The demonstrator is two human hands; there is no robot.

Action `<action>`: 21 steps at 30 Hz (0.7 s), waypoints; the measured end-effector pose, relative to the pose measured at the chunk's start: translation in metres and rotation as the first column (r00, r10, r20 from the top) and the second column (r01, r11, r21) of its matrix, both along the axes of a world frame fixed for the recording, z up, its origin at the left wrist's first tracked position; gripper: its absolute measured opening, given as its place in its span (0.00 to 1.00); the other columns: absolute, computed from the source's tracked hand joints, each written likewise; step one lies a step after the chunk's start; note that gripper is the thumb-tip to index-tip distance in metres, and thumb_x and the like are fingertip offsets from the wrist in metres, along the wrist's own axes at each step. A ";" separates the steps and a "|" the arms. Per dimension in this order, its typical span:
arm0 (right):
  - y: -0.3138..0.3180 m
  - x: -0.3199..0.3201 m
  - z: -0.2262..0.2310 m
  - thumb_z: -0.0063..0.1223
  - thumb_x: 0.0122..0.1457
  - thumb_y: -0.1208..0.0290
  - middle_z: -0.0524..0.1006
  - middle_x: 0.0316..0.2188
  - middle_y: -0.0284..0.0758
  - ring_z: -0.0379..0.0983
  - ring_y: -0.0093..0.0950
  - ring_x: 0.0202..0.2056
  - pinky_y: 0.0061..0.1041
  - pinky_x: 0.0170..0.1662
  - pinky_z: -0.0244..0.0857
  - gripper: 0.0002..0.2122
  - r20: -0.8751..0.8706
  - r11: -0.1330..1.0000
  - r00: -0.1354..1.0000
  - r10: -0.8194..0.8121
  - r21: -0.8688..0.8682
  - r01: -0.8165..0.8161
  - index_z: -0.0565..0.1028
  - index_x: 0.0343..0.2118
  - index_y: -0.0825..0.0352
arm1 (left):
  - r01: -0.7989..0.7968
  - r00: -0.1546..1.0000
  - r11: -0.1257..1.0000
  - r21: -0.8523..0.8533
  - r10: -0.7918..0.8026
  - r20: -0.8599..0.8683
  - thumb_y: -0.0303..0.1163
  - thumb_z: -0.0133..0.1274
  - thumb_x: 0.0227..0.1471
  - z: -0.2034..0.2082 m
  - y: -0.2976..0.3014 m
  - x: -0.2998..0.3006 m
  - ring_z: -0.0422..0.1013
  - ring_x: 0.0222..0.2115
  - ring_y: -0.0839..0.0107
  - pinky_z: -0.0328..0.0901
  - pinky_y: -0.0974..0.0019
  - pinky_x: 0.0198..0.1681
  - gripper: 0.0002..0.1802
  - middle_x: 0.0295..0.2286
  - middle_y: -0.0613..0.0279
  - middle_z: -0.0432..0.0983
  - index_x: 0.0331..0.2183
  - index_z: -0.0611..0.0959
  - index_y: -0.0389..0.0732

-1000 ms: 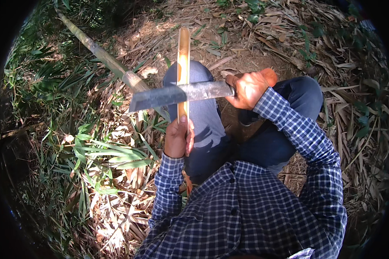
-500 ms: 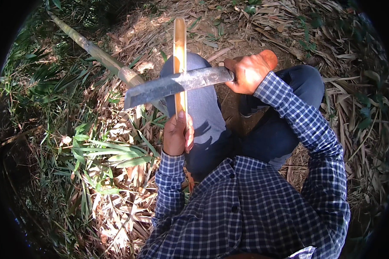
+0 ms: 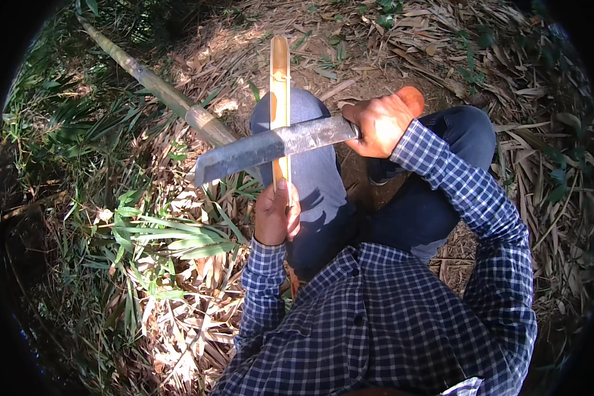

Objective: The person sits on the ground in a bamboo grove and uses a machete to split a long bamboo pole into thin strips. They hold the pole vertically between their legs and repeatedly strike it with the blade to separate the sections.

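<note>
Fingers of our right hand (image 3: 381,124) stay wrapped on the handle of the machete (image 3: 270,148), which has slid slightly nearer us along the split bamboo strip (image 3: 280,99) since a moment ago. Our left hand (image 3: 276,214) clasps the strip's near end over our knee (image 3: 313,165); it points straight away from us, blade crossing it leftward. Leaf litter (image 3: 198,303) lies around, and a bamboo pole (image 3: 155,86) runs left.

Bamboo strip (image 3: 280,79): upright at centre, running toward 12 o'clock, over the knee (image 3: 310,158). Blade (image 3: 270,146): laid across the strip, from 3 to 9 o'clock. Bamboo pole (image 3: 155,86): on the ground at 10 o'clock. Leaf litter (image 3: 198,323): at 7 o'clock.
</note>
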State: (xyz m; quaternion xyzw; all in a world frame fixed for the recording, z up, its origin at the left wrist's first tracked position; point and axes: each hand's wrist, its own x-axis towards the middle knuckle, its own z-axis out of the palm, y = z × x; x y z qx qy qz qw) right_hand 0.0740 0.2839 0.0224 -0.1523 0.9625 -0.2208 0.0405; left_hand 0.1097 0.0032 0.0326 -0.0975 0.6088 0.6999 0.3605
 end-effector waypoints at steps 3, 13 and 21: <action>0.012 -0.017 -0.005 0.55 0.48 0.60 0.76 0.17 0.40 0.76 0.41 0.22 0.41 0.28 0.72 0.12 -0.073 0.995 0.995 -0.070 0.064 0.075 0.78 0.30 0.63 | 0.001 1.000 1.000 0.021 -0.001 0.008 0.45 0.37 0.66 -0.003 0.000 0.003 0.51 0.04 0.79 0.51 0.74 0.06 0.23 0.09 0.69 0.57 0.24 0.69 0.41; 0.031 -0.038 -0.007 0.56 0.46 0.60 0.77 0.16 0.40 0.76 0.42 0.21 0.42 0.27 0.72 0.12 -0.051 0.979 0.980 -0.192 0.054 0.195 0.77 0.29 0.63 | 0.034 0.999 0.999 0.009 -0.034 -0.022 0.46 0.36 0.66 -0.002 0.002 0.002 0.52 0.05 0.80 0.53 0.75 0.07 0.24 0.10 0.69 0.57 0.24 0.68 0.40; 0.031 -0.035 -0.004 0.56 0.46 0.60 0.76 0.16 0.40 0.77 0.41 0.22 0.42 0.26 0.72 0.11 -0.088 0.991 0.993 -0.078 0.103 0.087 0.77 0.27 0.61 | 0.048 0.996 0.998 -0.036 -0.050 -0.077 0.47 0.36 0.66 -0.004 0.001 0.003 0.53 0.05 0.80 0.53 0.75 0.07 0.24 0.09 0.70 0.57 0.24 0.68 0.41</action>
